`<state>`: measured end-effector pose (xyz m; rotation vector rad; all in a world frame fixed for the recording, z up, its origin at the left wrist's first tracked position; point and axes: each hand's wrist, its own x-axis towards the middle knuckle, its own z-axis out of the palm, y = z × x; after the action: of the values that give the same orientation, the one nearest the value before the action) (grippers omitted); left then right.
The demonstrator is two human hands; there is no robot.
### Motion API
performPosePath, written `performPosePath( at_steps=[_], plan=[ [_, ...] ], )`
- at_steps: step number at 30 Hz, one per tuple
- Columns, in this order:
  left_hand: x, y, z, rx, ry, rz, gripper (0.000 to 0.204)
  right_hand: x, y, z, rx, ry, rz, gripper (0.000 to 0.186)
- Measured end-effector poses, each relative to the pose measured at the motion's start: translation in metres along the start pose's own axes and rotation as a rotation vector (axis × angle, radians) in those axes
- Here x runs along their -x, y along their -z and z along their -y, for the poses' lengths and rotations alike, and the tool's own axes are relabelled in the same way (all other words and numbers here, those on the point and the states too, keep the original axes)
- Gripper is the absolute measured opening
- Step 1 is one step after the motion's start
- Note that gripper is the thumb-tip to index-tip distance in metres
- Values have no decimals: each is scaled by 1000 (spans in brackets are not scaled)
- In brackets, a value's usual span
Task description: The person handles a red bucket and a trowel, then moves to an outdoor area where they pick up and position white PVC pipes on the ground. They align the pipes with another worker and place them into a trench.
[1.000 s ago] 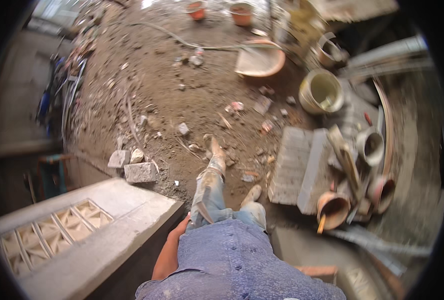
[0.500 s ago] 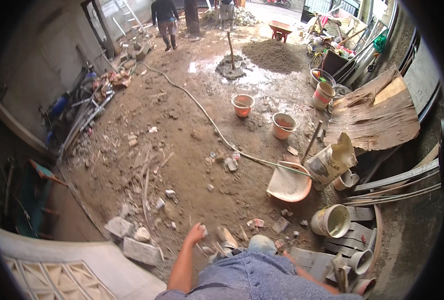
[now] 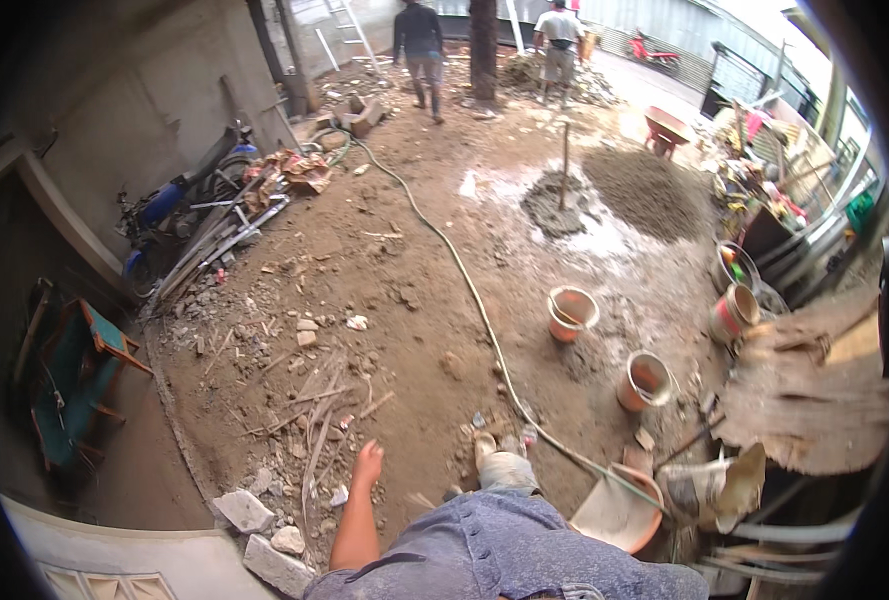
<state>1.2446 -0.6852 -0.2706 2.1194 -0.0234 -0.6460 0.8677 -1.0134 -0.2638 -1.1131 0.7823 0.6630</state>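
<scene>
My left hand (image 3: 368, 464) hangs at my side over the dirt floor, near a scatter of wood strips (image 3: 318, 425). Its fingers are loosely curled together, and nothing shows in them. My right hand is out of view behind my blue shirt. One boot (image 3: 484, 448) of mine steps forward beside a pale hose (image 3: 476, 290) on the ground. To my right lies an orange-rimmed basin (image 3: 604, 513) coated in dried cement, with the hose across it.
Two orange buckets (image 3: 572, 313) stand ahead. Farther off, a stick (image 3: 565, 170) stands in wet mortar beside a sand pile (image 3: 639, 190) and a wheelbarrow (image 3: 667, 130). Concrete blocks (image 3: 243, 511) lie at left, a plywood sheet (image 3: 804, 375) at right. Two people are at the back.
I have moved forward, and my view has turned right-to-left less: buckets, basin and hose now sit lower and farther right. My right arm has left the view. The person at back left walks on.
</scene>
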Motion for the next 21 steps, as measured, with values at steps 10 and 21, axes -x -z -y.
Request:
performPosePath(
  at_steps=[10, 21],
  plan=[
    [-118, 34, 1, 241, 980, -63, 45, -127, 94, 463, 135, -161, 147, 67],
    [-730, 51, -244, -600, -7, 494, 48, -448, 200, 883, 359, 418, -587, 59]
  ],
)
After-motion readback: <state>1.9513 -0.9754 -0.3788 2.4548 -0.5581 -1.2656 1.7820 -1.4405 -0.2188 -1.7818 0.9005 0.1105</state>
